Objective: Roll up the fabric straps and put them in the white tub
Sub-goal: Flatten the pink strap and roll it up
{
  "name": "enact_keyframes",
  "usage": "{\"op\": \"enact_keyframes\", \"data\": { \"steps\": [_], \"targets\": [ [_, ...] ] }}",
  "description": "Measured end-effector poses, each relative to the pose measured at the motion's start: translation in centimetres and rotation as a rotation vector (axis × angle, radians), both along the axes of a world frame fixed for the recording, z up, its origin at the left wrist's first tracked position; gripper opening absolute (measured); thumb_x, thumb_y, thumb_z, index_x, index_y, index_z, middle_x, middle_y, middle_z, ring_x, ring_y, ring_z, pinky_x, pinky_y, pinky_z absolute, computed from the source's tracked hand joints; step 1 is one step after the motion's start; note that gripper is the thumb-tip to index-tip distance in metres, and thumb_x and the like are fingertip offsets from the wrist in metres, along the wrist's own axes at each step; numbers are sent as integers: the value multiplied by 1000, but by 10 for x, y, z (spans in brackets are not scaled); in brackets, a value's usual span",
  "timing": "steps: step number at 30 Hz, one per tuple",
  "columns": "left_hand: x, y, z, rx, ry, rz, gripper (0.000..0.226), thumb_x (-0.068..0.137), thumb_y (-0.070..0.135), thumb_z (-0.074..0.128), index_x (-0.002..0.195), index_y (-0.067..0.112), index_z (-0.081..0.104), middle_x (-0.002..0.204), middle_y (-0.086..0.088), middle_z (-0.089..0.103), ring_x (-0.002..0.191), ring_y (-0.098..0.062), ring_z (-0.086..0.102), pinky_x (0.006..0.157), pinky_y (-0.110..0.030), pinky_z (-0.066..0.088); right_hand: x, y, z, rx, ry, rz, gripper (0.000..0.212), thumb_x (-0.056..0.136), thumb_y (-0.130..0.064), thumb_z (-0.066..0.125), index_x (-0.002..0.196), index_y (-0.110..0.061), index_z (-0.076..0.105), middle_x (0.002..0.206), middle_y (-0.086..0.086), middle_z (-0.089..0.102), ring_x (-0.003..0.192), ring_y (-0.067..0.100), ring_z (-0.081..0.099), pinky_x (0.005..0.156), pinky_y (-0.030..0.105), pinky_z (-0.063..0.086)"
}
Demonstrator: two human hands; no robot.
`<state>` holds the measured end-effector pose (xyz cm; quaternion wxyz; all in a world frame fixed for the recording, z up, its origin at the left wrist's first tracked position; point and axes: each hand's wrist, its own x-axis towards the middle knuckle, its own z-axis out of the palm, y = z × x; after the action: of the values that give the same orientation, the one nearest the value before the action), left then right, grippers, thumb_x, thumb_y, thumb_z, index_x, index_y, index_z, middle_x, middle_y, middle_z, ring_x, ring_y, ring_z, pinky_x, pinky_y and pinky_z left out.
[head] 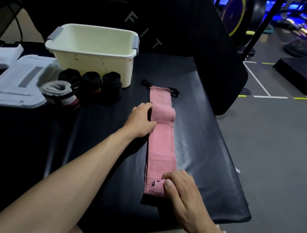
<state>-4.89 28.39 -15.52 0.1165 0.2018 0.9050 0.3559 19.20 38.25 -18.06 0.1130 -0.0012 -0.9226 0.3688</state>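
Four rolled: one grey-white roll [60, 92] and three black rolls [92, 84] sit on the desk [213, 143] just in front of the white tub [93, 49], touching or nearly touching its wall. Judging from that, they are staged there for one batch drop; none is visible inside the tub.
Pink strap [160, 137]: flat along the desk, running away from me, near end just turned over into a first small curl. Laid straight so the roll tracks true.
Right hand [182, 190]: on the near end, thumb and fingertips pinching the starter curl, fingers bent over it. It's there to drive the roll forward.
Left hand [141, 121]: resting at the strap's left edge about midway, beside a raised ripple in the fabric. Fingers lie against the edge; I cannot tell whether they pinch it or only press. Purpose reads as holding the strap in line and taking out that ripple.
Black loop [171, 92]: thin cord at the far end, partly under the strap; looks like its tail end, so rolling from my end leaves it outside.
Tub lid [14, 86]: off, flat on the left, well apart from the strap, so the tub stays open.
Stage: early on this strap; roll barely begun.
Risk: ripple gets rolled in, roll goes skewed.
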Motion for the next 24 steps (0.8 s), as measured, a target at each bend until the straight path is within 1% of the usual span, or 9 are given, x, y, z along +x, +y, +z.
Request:
{"op": "enact_keyframes", "data": {
  "steps": [2,4,6,8,12,16,20,23,24],
  "targets": [
    [-3,3,-1,5,-28,19,41,66,39,62,103,21,63,106,2,65,101,-28,62,90,-47,54,0,0,0,-3,-3,0,29,107,-39,33,94,-26,55,89,-17,52,85,9,48,83,32,39],
    [-7,7,-3,9,-19,39,35,73,51,62,89,20,61,96,3,66,95,-27,62,84,-43,54,-1,0,-1,-14,-7,-5,29,107,-39,33,94,-26,56,89,-18,52,85,9,49,83,33,39],
    [-8,10,-2,19,9,77,33,87,45,66,76,17,53,82,2,62,86,-29,62,72,-37,49,-1,1,-2,-25,-8,-12,30,107,-40,33,94,-26,56,89,-17,53,86,10,50,83,35,40],
    [-11,14,1,-20,65,95,33,93,38,64,74,18,47,82,0,60,89,-33,62,73,-39,44,-1,0,-2,-31,-11,-13,31,106,-40,32,94,-26,56,89,-17,53,86,11,50,83,37,40],
    [-14,21,9,-161,214,68,22,102,37,51,94,17,51,105,-9,69,105,-35,61,86,-42,37,-1,0,-1,-24,-12,-7,30,107,-40,32,93,-26,54,88,-17,51,85,11,49,83,36,40],
    [-17,23,3,-228,156,82,15,100,23,51,111,13,47,118,-13,65,115,-37,58,92,-44,39,-1,0,-1,-18,-17,-2,30,107,-41,31,93,-26,54,89,-17,50,84,11,48,82,36,40],
    [-29,27,2,-184,47,93,51,88,10,54,138,12,43,140,-12,53,132,-37,46,105,-48,37,-1,1,-2,-27,-14,-1,32,108,-43,30,94,-27,54,89,-17,51,85,11,49,82,38,40],
    [-34,23,5,-97,9,38,94,83,7,59,161,29,13,150,-8,50,139,-36,40,113,-51,28,-1,1,-3,-32,-14,-5,34,108,-46,28,94,-28,54,89,-17,51,85,11,49,82,38,41],
    [-35,20,5,-74,30,10,96,81,6,60,160,36,15,147,-5,53,136,-35,43,112,-51,28,-1,2,-3,-33,-15,-6,34,108,-47,28,94,-29,54,89,-17,51,85,11,49,82,39,41]
  ]
}}
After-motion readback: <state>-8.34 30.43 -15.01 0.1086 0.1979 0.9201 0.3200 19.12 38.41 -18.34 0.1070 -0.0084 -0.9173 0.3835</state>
